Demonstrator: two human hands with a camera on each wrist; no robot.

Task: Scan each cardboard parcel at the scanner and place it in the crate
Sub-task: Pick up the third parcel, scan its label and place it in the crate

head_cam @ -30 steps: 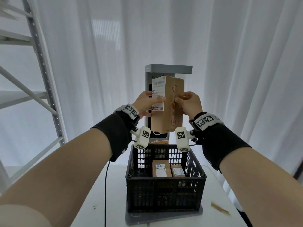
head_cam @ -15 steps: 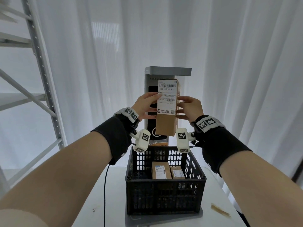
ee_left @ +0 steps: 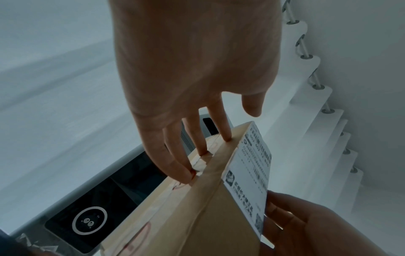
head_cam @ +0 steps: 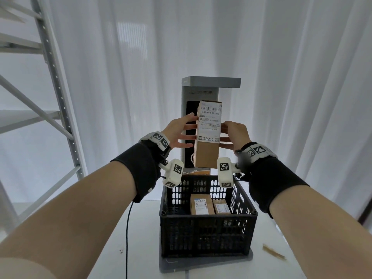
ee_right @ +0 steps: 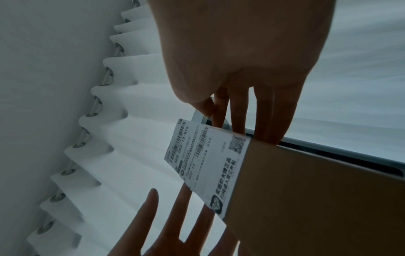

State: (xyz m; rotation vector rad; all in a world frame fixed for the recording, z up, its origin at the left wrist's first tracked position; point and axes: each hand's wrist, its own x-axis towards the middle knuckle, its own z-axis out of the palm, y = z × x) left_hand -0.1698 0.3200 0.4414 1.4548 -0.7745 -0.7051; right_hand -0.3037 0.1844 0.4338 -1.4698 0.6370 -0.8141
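I hold a tall brown cardboard parcel upright in front of the grey scanner tower, its white barcode label facing me. My left hand touches the parcel's left side with straight, spread fingers; in the left wrist view the fingertips press on the taped face of the parcel. My right hand grips the right side, fingers behind and thumb at the label's edge, as the right wrist view of the parcel shows. Below stands the black crate with two labelled parcels inside.
The crate stands on a grey plate on a white table. A black cable runs down the table at the left. A metal shelf frame rises at the far left. A cardboard strip lies at the right. White curtains hang behind.
The parcel has turned so its label now faces me squarely, and it sits slightly lower before the scanner. My left fingers have straightened along its side.
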